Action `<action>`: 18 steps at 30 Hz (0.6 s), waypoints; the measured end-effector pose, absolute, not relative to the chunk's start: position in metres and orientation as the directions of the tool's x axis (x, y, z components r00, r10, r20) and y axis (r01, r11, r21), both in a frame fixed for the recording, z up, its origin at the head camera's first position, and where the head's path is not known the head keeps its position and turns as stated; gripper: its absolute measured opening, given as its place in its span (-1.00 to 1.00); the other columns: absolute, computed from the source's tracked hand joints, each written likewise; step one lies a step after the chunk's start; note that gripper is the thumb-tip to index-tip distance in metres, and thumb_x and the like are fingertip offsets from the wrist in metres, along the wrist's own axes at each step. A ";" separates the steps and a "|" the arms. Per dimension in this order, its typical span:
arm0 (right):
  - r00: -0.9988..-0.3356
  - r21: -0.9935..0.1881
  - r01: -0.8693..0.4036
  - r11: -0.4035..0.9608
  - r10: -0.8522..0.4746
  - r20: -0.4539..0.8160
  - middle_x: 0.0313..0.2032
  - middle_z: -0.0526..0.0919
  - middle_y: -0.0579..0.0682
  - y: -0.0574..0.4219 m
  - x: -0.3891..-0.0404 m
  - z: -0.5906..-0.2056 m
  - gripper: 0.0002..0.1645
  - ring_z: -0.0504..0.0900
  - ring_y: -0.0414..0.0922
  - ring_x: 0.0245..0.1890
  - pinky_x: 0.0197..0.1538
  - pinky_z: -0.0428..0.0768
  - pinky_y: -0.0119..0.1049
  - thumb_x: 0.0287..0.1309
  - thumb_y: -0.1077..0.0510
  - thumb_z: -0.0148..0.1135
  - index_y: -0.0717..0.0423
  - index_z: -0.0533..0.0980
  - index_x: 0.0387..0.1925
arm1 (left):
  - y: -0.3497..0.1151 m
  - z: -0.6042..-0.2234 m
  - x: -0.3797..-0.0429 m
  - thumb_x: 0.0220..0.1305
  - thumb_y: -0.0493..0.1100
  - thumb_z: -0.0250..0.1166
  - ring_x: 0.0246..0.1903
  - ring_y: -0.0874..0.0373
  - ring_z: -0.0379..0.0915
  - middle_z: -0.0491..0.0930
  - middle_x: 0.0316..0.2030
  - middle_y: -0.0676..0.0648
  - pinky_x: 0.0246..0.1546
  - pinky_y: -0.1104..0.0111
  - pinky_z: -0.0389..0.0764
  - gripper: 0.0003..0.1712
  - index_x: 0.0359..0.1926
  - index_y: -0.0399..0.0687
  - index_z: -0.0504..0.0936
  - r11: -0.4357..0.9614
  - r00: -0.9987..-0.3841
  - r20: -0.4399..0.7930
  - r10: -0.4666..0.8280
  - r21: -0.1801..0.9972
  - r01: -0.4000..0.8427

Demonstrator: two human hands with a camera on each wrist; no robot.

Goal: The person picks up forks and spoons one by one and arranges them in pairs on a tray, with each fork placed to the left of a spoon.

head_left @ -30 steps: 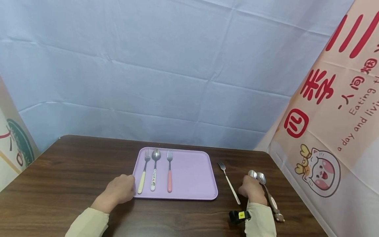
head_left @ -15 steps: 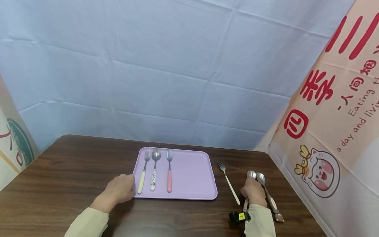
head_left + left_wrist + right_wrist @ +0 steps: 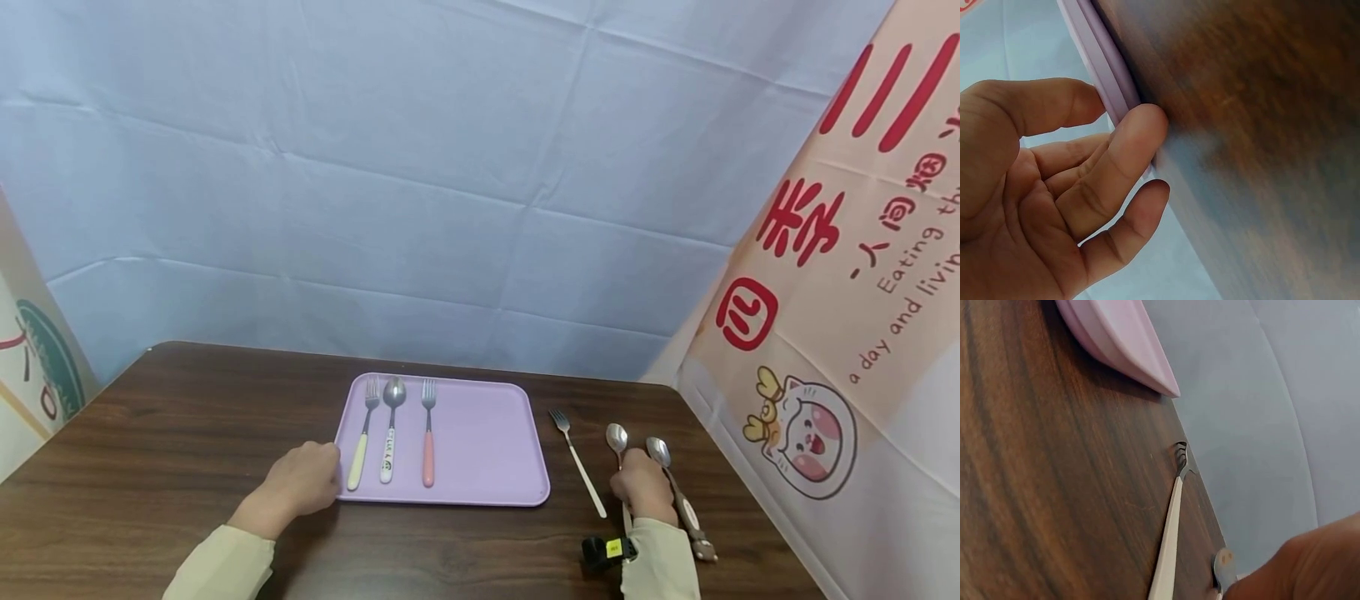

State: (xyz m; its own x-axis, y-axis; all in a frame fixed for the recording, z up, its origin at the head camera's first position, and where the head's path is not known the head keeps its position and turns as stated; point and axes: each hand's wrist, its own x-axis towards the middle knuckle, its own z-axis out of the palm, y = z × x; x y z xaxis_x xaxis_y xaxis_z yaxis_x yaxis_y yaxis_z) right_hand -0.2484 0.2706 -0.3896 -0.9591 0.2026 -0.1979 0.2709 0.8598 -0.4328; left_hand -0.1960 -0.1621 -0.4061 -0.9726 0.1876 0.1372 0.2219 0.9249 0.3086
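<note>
- Held spoon [image 3: 617, 437] lies at the right of the counter [image 3: 450, 550], outside the tray [image 3: 480, 442], its bowl pointing far and its handle running under the right hand [image 3: 642, 485].
- Right hand: its fingers are curled down onto the spoon's handle, gripping it (how tightly, I cannot tell, since the back of the hand hides the fingertips).
- Left hand [image 3: 303, 479]: thumb and fingers pinch the tray's left edge close to its near corner; the gap between them is only as wide as the rim.
- Lilac, rectangular and shallow, the tray lies flat at the middle of the counter and carries three pieces, all with handles near and heads far.
- Leftmost in it is a yellow-handled fork [image 3: 360, 458], slanting a little so that its tines sit to the right of its handle end.
- Just beside that, a spoon with a patterned white handle [image 3: 387, 454].
- Farther right, near the tray's middle, a pink-handled fork [image 3: 428, 458], apart from the other two.
- Between tray and right hand, a white-handled fork [image 3: 581, 467] rests on the counter, tines far and to the left.
- Right of the hand lies a brown-handled spoon [image 3: 684, 508], also on the counter, bowl far.
</note>
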 end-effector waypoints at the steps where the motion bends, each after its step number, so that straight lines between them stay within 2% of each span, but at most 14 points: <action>1: -0.959 -0.432 0.273 0.860 0.206 -0.197 -0.62 0.44 0.11 0.270 -0.248 -0.389 -0.93 0.35 -0.05 -0.70 -0.68 0.29 -0.30 0.02 0.39 0.03 0.30 0.42 -0.52 | -0.162 -0.406 -0.196 -0.07 -0.41 0.19 -0.72 0.14 0.21 0.27 -0.73 -0.02 -0.70 0.30 0.25 -0.79 -0.66 -0.15 0.34 0.925 -0.972 0.139 0.188 0.308 0.223; 9: -0.961 -0.417 0.269 0.868 0.212 -0.180 -0.54 0.43 0.16 0.274 -0.249 -0.392 -0.94 0.37 0.08 -0.56 -0.54 0.29 -0.12 -0.02 0.33 0.13 0.30 0.44 -0.51 | -0.163 -0.407 -0.197 -0.09 -0.41 0.19 -0.71 0.13 0.21 0.27 -0.72 -0.02 -0.69 0.28 0.26 -0.79 -0.66 -0.14 0.33 0.925 -0.970 0.148 0.191 0.304 0.228; 18: -0.971 -0.439 0.235 0.867 0.194 -0.137 -0.63 0.42 0.11 0.277 -0.249 -0.396 -0.86 0.34 0.03 -0.62 -0.56 0.28 -0.16 -0.08 0.29 0.14 0.25 0.43 -0.64 | -0.163 -0.407 -0.198 -0.09 -0.40 0.18 -0.70 0.13 0.21 0.27 -0.72 -0.03 -0.69 0.28 0.27 -0.79 -0.66 -0.14 0.33 0.924 -0.971 0.142 0.191 0.308 0.227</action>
